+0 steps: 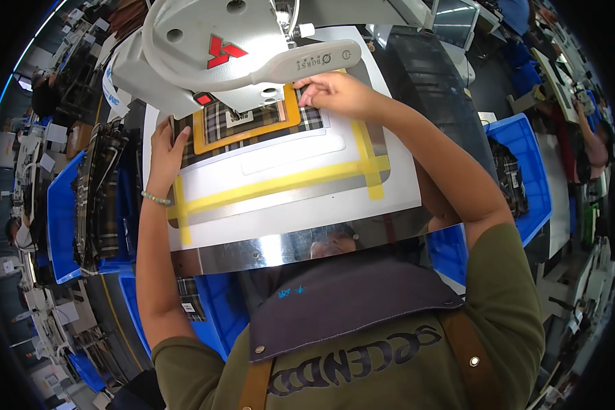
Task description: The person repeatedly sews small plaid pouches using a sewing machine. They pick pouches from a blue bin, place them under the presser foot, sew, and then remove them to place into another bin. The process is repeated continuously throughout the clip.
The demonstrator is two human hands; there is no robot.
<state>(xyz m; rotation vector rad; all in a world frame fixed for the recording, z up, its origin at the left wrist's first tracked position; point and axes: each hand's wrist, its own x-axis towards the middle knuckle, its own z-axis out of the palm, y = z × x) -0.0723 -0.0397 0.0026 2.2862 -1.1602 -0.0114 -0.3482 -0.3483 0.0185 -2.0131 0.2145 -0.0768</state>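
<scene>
A piece of dark plaid fabric (313, 121) lies beneath a yellow-orange frame (203, 145) under the white sewing machine head (184, 51). A small pale label (240, 117) shows on the fabric inside the frame. My left hand (166, 149) rests at the fabric's left edge, thumb and fingers apart. At the frame's upper right corner is my right hand (336, 94), its fingers curled in and the fingertips close together against the frame and fabric. What they pinch, if anything, is hidden. Below the fabric spreads a white sheet (287, 212) with yellow tape strips (273, 186).
The metal worktable (280, 249) ends close to my body. On the left, a blue bin (61, 225) stands by stacked plaid pieces (99, 198). Another blue bin (533, 181) with plaid fabric stands at the right. A grey-white cable (307, 63) crosses the machine head above my hands.
</scene>
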